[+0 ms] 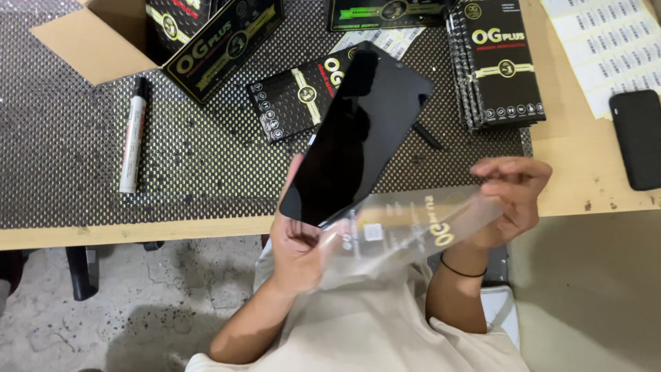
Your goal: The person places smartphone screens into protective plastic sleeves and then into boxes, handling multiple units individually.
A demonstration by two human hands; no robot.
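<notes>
My left hand (297,242) grips the lower end of a black glossy glass panel (358,134) that tilts up and away over the table edge. The same hand also pinches one end of a clear plastic sleeve (406,234) with yellow and white print. My right hand (513,196) holds the sleeve's other end with fingertips bent inward. The sleeve stretches between both hands, just under the panel's lower corner. The panel's bottom edge touches the sleeve's mouth; whether it is inside I cannot tell.
A black dotted mat (206,165) covers the wooden table (571,172). On it lie a white marker (132,134), flat black packets (292,100), a stack of black packets (496,62) and an open cardboard box (96,38). A label sheet (609,48) and dark phone (637,138) lie right.
</notes>
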